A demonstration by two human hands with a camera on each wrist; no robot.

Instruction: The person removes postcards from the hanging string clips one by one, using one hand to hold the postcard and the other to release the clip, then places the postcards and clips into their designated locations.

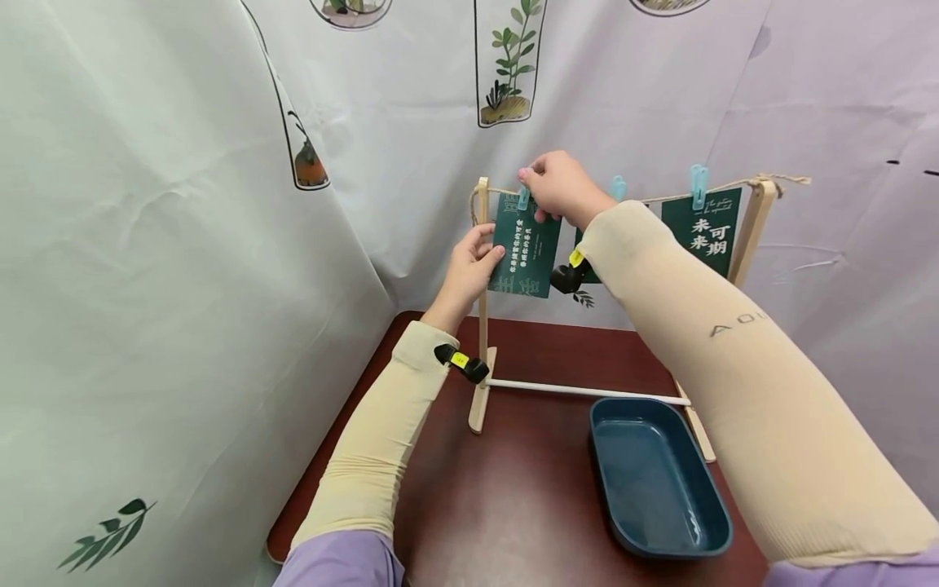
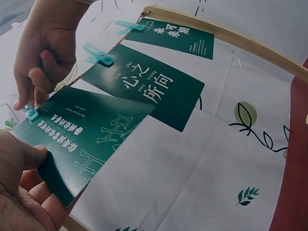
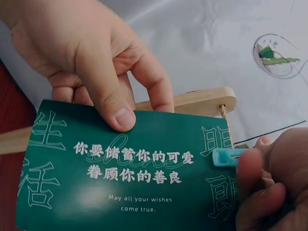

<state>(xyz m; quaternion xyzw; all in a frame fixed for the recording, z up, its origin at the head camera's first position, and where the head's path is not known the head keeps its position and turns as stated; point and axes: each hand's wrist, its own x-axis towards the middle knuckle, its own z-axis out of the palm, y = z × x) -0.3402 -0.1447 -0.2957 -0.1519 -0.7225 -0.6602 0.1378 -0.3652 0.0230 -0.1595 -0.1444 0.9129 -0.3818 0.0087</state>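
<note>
A dark green card with white lettering hangs at the left end of a twine line. My left hand pinches its left edge, thumb on the printed face and fingers behind. At the card's top edge my right hand pinches a light blue clothespin, whose tip overlaps the card and the twine. Two more green cards hang farther right: a middle one, largely behind my right hand in the head view, and a right one. Each has its own blue clothespin.
The twine runs between two wooden posts, the left post and the right post, joined low down by a white rod. A dark blue tray stands on the reddish-brown table. Printed white cloth hangs behind.
</note>
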